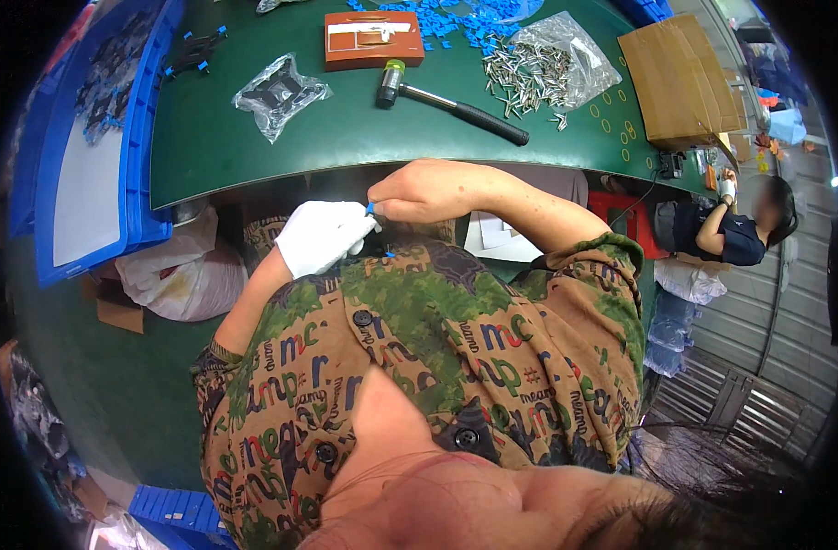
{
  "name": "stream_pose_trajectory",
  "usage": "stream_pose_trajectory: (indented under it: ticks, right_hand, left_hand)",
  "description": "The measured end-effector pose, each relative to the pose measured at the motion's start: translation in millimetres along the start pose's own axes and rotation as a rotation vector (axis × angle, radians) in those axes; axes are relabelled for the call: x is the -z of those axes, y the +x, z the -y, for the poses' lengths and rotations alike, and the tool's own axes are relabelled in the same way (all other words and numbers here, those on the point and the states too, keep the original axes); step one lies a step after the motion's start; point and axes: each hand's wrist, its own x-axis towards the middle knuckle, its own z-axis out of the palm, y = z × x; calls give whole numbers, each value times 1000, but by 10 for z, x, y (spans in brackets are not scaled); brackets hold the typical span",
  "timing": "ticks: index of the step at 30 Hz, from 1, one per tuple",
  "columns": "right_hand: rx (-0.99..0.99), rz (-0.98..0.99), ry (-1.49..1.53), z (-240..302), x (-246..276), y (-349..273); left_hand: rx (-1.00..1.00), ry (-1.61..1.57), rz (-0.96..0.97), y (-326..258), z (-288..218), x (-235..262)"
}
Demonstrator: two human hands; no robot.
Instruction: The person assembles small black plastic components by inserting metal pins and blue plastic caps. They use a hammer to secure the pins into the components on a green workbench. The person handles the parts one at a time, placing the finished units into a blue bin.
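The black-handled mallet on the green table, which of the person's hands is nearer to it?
Right. The bare right hand sits just below the table edge, under the mallet. The white-gloved left hand is lower and farther left.

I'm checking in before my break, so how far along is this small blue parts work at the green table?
Done: nothing finished can be picked out. In hand: the gloved left hand and bare right hand pinch a small blue piece together below the table edge. Left: a heap of blue pieces and loose metal pins remain; the mallet lies unused.
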Motion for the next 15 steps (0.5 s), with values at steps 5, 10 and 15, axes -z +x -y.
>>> stream_pose_trajectory:
  ticks: [5, 10, 15]
  right_hand:
    - [-20, 22, -35, 135, -5, -32]
    - [10, 30, 71, 0, -51, 9]
    - [-55, 17, -11, 109, -75, -29]
  left_hand:
    - [-79, 116, -14, -8, 96, -71]
    - [37, -10, -27, -21, 50, -126]
    - [-10, 71, -6, 4, 124, -132]
